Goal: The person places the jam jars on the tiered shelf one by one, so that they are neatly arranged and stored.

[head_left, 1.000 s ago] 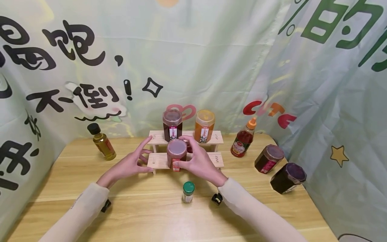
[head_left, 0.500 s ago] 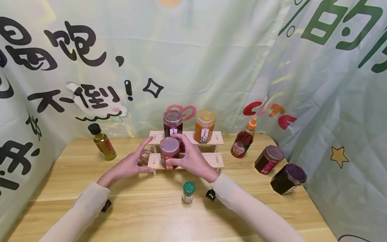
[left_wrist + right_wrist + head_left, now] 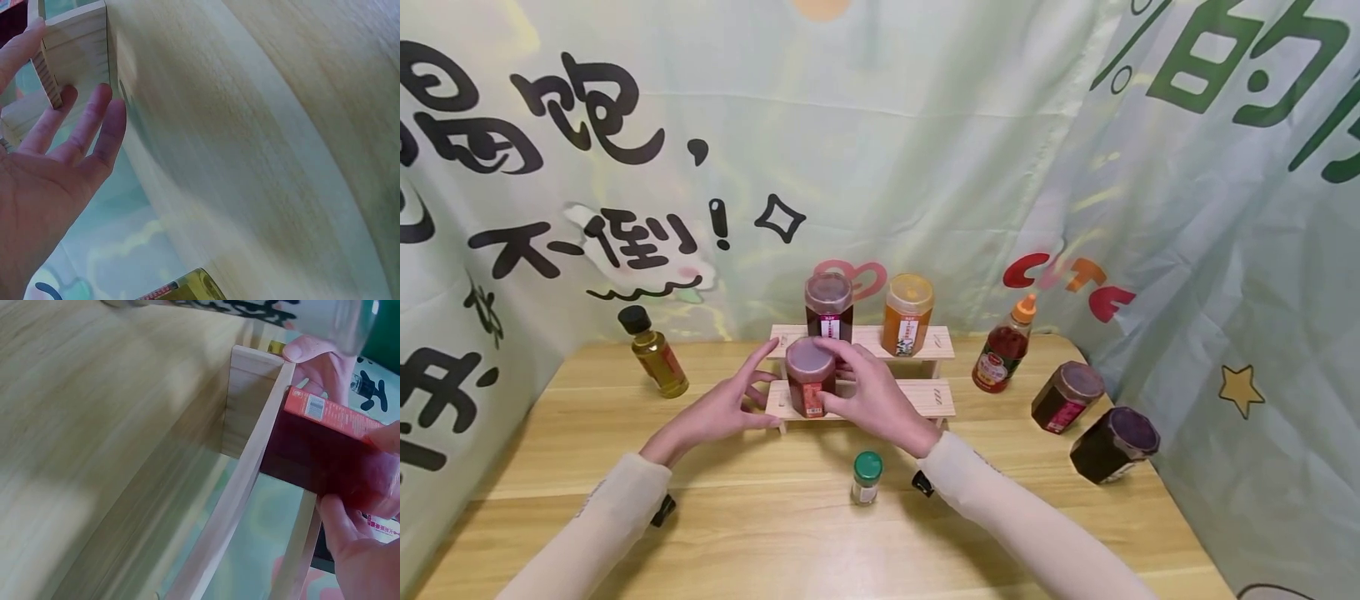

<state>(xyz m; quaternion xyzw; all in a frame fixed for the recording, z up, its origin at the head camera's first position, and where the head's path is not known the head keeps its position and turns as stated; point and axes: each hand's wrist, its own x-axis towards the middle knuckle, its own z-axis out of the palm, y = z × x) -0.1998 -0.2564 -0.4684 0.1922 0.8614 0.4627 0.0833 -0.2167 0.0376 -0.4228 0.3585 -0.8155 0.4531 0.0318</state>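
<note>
My right hand (image 3: 883, 404) grips a dark red jar (image 3: 809, 367) with a pale lid and a red label, thumb in front and fingers behind. The jar stands upright at the left part of the lower step of a small two-step wooden rack (image 3: 913, 398); in the right wrist view the jar's base (image 3: 300, 450) meets the step. At the rack's left end is my left hand (image 3: 722, 412), its fingers spread and touching the wood. On the upper step are a dark purple jar (image 3: 829, 312) and an orange jar (image 3: 907, 317).
A small green-capped shaker (image 3: 867, 479) stands in front of the rack. To the left is a black-capped oil bottle (image 3: 658, 358). An orange-tipped sauce bottle (image 3: 1002, 350) and two dark jars (image 3: 1067, 396) stand at the right. A printed cloth (image 3: 925, 167) hangs behind the table.
My right hand has moved left along the lower step with the dark red jar, from near the middle to the left part. My left hand has stayed at the rack's end.
</note>
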